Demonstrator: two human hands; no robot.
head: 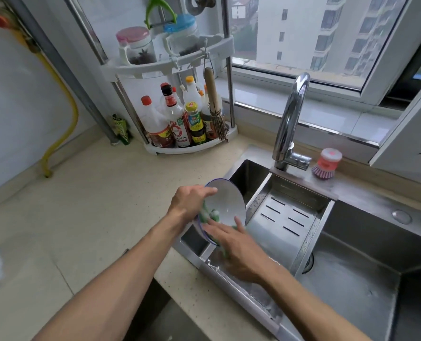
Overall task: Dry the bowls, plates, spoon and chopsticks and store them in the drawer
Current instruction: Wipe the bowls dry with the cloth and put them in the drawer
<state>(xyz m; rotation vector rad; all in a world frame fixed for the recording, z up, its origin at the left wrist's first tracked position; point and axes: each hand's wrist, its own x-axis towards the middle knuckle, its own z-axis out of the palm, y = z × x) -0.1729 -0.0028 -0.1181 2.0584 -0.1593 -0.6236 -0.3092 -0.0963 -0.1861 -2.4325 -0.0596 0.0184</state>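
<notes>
The drying step appears under way: a bowl (225, 203) is gripped at its rim by the left hand (189, 201) above the sink (352, 279), while a green cloth (212, 215) is pressed inside by the flat-fingered right hand (239, 249); next, a turn of the bowl is probably called for.

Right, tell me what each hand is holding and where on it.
Left hand grips the white bowl by its upper-left rim. Right hand presses a green cloth against the bowl's lower rim.

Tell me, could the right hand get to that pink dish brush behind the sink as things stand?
Probably yes, but not yet free: the right hand presses a green cloth on the bowl. Nothing stands between it and the brush beside the tap.
</notes>
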